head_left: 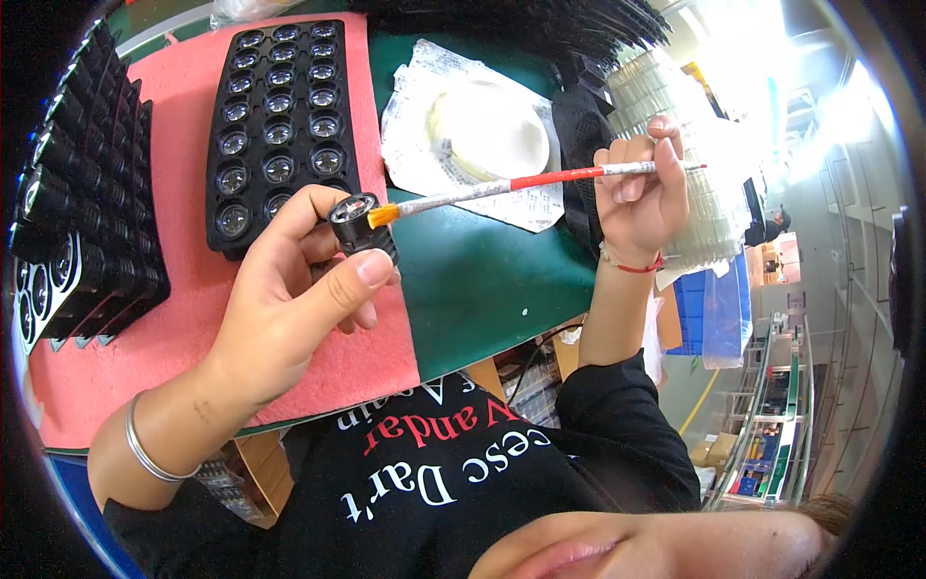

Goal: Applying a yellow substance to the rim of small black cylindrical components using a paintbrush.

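Note:
My left hand (275,294) is closed around a small black cylinder with a round clear lens (354,209) in its top, held between thumb and fingers over the pink mat (174,381). In my right hand (637,198), raised over the table's right side, is a slim paintbrush (555,179) with a red and silver handle, pinched near its far end. The brush's orange-brown bristles meet the lens piece at its rim. Beyond my left hand lies a black tray (256,154) with rows of similar round lenses in its pockets.
Tall stacks of black lens trays (116,222) stand at the left. A white dish (521,145) sits on printed paper (410,125) on the green table (473,309). Clear plastic trays (699,212) are stacked at the right, above a blue crate (714,309). Black parts (540,24) pile up at the back.

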`<state>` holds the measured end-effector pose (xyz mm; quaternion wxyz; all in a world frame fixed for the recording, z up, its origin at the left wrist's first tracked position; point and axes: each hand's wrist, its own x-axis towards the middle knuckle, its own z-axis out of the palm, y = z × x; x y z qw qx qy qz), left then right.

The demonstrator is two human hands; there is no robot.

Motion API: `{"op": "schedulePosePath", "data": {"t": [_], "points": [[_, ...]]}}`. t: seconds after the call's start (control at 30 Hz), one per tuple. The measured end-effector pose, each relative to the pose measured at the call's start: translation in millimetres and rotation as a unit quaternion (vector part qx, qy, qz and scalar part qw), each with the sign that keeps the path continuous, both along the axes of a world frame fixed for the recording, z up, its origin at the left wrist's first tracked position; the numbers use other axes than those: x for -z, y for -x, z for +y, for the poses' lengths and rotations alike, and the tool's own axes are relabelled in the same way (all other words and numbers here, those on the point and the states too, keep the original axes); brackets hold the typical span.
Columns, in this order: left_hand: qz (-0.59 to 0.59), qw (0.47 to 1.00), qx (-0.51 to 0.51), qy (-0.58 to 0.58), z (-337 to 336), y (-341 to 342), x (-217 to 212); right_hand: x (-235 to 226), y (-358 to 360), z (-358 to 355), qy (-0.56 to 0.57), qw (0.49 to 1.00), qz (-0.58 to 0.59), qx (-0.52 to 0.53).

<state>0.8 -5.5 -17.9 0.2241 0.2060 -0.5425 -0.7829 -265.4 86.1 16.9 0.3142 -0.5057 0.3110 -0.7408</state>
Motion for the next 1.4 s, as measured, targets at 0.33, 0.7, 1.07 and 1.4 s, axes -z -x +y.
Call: {"op": "schedulePosePath", "data": {"t": [0.33, 0.7, 1.07, 1.4], "points": [[0.007, 1.0, -0.007, 0.002, 3.5, 4.6, -4.0, -1.4, 4.3, 4.9, -0.003, 0.996, 0.024, 0.09], [0.044, 0.998, 0.044, -0.032, 1.1, -3.4, -2.0, -1.0, -0.2, 2.6, -0.015, 0.995, 0.025, 0.099], [0.039, 0.999, 0.034, -0.016, -2.9, -1.0, 0.2, -1.6, 1.1, -1.4, -0.01, 0.993, 0.034, 0.109], [0.054, 0.995, 0.077, -0.035, -1.3, -5.1, 1.0, 1.4, -1.1, 3.6, -0.004, 0.995, -0.028, 0.092]]}}
